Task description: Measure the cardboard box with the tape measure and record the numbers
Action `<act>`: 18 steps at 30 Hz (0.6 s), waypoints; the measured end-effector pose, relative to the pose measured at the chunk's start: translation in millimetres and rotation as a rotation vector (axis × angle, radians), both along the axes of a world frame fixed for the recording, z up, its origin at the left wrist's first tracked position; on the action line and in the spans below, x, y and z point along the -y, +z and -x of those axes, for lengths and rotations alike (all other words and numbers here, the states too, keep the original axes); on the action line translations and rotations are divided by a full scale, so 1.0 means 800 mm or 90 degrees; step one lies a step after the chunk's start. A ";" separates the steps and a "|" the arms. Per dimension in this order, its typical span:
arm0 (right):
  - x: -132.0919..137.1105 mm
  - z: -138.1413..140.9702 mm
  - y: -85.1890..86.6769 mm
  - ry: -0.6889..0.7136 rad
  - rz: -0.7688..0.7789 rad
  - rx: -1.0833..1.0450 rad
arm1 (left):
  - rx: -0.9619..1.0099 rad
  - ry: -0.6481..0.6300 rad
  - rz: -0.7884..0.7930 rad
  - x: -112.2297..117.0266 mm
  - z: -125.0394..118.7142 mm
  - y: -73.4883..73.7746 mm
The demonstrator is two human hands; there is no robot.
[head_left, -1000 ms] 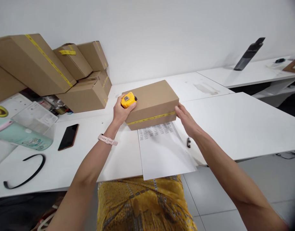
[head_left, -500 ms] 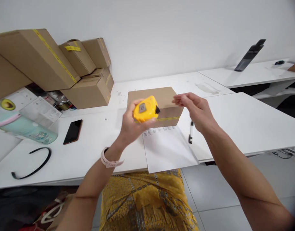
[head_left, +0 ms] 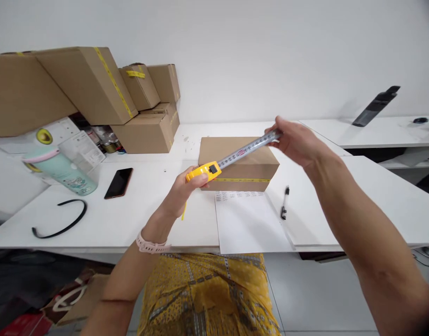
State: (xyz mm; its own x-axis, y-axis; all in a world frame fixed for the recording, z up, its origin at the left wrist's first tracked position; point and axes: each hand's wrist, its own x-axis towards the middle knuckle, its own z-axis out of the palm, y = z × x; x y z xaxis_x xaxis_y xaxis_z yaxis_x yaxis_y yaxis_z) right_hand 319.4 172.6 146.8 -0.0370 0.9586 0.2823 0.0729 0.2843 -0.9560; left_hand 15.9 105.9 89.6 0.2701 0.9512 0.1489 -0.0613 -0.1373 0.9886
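Note:
My left hand (head_left: 181, 191) grips a yellow tape measure (head_left: 203, 171) in the air just in front of a brown cardboard box (head_left: 240, 163). Its metal blade (head_left: 248, 149) is drawn out up and to the right. My right hand (head_left: 296, 140) pinches the blade's far end above the box's right corner. The box sits on the white table (head_left: 147, 205), with yellow tape running along its front face. A printed white sheet (head_left: 251, 221) lies before the box, and a pen (head_left: 284, 208) lies to the sheet's right.
Several taped cardboard boxes (head_left: 95, 88) are stacked at the back left. A mint bottle (head_left: 60, 170), a black phone (head_left: 118, 183) and a black curved band (head_left: 62, 224) lie on the left of the table. A dark handheld device (head_left: 375, 106) leans against the far right wall.
My left hand lifted the tape measure off the box's left side into the air. My right hand left the box's right end and pulled the blade out to the right.

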 end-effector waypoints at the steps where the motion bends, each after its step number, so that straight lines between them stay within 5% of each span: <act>1: -0.018 -0.008 0.004 -0.016 -0.006 0.000 | -0.004 -0.001 0.029 0.007 -0.002 -0.005; 6: -0.092 0.000 -0.007 -0.032 0.070 0.169 | -0.011 -0.113 0.216 0.065 -0.043 -0.056; 9: -0.116 0.015 -0.024 -0.017 0.109 0.240 | 0.020 -0.110 0.232 0.072 -0.049 -0.065; 13: -0.122 0.000 -0.031 -0.029 0.102 0.193 | -0.077 -0.045 0.128 0.019 0.007 -0.021; 18: -0.107 -0.050 -0.039 -0.052 0.098 0.135 | -0.130 -0.039 0.073 -0.107 0.088 0.047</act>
State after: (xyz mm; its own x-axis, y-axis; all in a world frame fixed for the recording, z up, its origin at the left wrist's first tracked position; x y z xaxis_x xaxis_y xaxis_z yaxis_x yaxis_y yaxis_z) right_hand 359.8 258.4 115.7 -0.0007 0.9919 0.1271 0.2927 0.1217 -0.9484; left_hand -54.9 191.8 127.3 0.3416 0.9396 -0.0234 0.1367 -0.0251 0.9903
